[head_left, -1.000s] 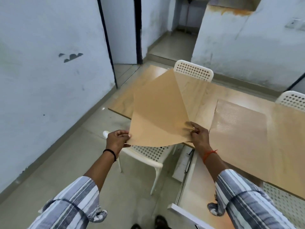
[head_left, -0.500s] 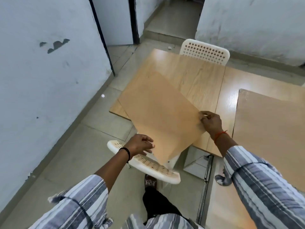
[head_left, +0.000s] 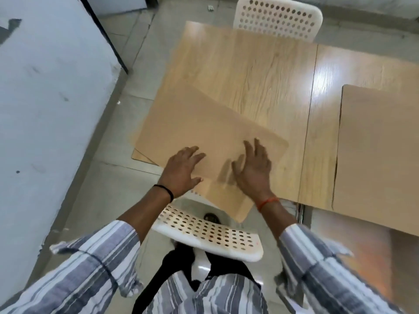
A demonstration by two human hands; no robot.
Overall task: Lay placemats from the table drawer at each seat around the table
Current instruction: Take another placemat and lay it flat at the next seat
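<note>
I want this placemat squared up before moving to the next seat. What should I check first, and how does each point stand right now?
1. Placemat lies on the table: ok.
2. Placemat square to the table edge: not ok, it sits skewed, with one corner past the near edge above the chair.
3. Left hand open, fingers spread at the mat's near edge: ok.
4. Right hand open over the mat: ok; whether it presses down, cannot tell.
5. Second placemat to the right already laid flat: ok.
6. Far chair seat has a mat: not ok, none there.
</note>
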